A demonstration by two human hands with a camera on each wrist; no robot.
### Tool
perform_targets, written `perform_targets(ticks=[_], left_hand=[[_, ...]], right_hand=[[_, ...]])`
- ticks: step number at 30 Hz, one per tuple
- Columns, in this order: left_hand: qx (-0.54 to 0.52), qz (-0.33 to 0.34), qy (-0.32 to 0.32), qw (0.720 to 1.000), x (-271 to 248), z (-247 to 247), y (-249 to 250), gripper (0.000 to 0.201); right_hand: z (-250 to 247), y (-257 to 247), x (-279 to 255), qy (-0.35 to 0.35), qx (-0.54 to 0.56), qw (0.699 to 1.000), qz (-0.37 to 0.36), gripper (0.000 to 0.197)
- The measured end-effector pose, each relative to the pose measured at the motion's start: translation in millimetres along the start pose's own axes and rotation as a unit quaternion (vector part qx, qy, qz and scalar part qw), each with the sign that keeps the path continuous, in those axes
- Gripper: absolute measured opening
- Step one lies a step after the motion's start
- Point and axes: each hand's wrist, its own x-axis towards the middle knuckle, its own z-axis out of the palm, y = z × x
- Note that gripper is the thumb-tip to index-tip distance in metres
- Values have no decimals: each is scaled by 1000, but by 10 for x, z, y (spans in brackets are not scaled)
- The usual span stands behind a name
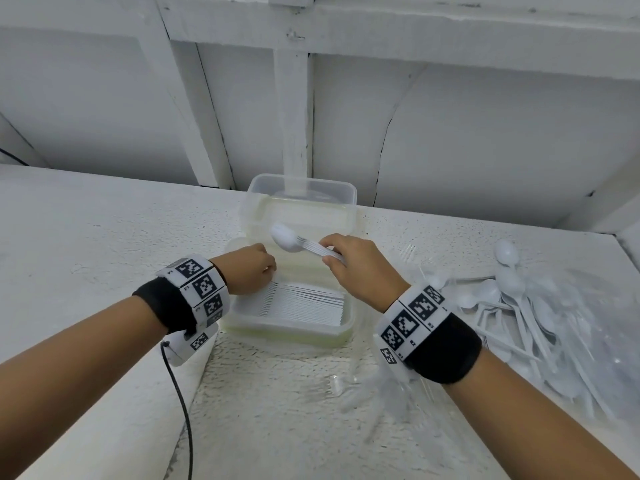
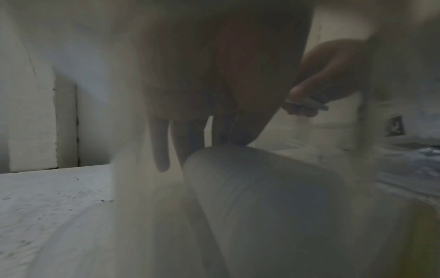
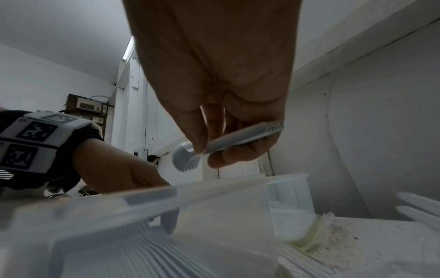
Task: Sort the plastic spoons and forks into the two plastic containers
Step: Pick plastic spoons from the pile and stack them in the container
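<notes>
Head view shows the right hand [image 1: 349,261] pinching a nested bundle of spoons [image 1: 301,245] by the handles, held above the two clear containers [image 1: 349,322], which sit touching, one behind the other, on the tabletop [image 1: 104,237]. Gripping at the handle end leaves the bowls free, probably so the bundle can be lowered into the far container [image 1: 351,194] bowl-first. The bundle's long axis runs left to right, tilted slightly; the bowls point left and away, the handles back into the palm. In the right wrist view the thumb and fingers [image 3: 197,135] close on the handles [image 3: 240,138], bowls beyond.

The left hand [image 1: 251,268] reaches into the near container's left end, at the row of stacked forks [image 1: 304,303] lying lengthwise, seemingly to steady or square them; whether its fingers grip anything, I cannot tell. The unsorted pile [image 1: 519,306] lies well to the right.
</notes>
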Motion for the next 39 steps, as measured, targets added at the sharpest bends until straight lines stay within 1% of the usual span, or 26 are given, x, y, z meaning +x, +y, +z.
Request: perform_targets(ticks=[2,4,6,8,13,18,20,22,23,25,26,27,28,29,30,32,35,39], left_hand=[[4,-9,-3,1000,14,-1,4,33],[4,-14,1,1000,20,-6,2,30],[1,-10,11,1000,17,-14,-9,30],[0,4,11,1000,4,-12,-17,30],[-13,41,2,999,-63,-24,-20,26],[-29,61,6,998,-136,-127,-31,29],[-49,61,32,996,-177,-172,-62,26],[-88,54,88,991,-224,-204,-127,22],[-115,47,130,984,-244,-209,-172,21],[-168,19,220,961,-278,-202,-254,19],[-189,-3,254,948,-292,-190,-290,19],[-206,-30,273,939,-299,-171,-321,22],[-223,-59,274,934,-303,-146,-343,26],[-240,-89,259,932,-306,-120,-355,32],[-259,-115,235,930,-309,-89,-361,37],[-303,-144,191,922,-315,-24,-365,43],[-348,-155,168,909,-311,47,-370,39],[-359,-156,165,905,-304,72,-373,35]], right_hand=[[6,-8,21,-19,-43,999,5,31],[10,-10,46,-40,-109,993,7,29],[21,-13,75,-43,-164,986,2,25],[43,-28,99,-39,-192,981,-5,23],[161,-97,190,-56,-235,970,-27,21],[295,-143,323,-78,-216,972,-48,24],[309,-140,364,-87,-200,975,-42,26],[298,-133,383,-96,-183,978,-33,27],[294,-129,385,-98,-178,979,-32,28],[300,-119,380,-99,-169,980,-29,28],[307,-113,377,-101,-162,981,-25,29],[313,-105,376,-106,-152,983,-19,30],[318,-96,374,-117,-142,983,-14,32],[317,-86,372,-132,-137,982,-13,34],[315,-79,365,-148,-136,979,-15,35],[310,-63,350,-165,-135,977,-18,36],[318,-51,342,-166,-120,979,-17,34],[315,-42,368,-178,-115,977,-16,32]])
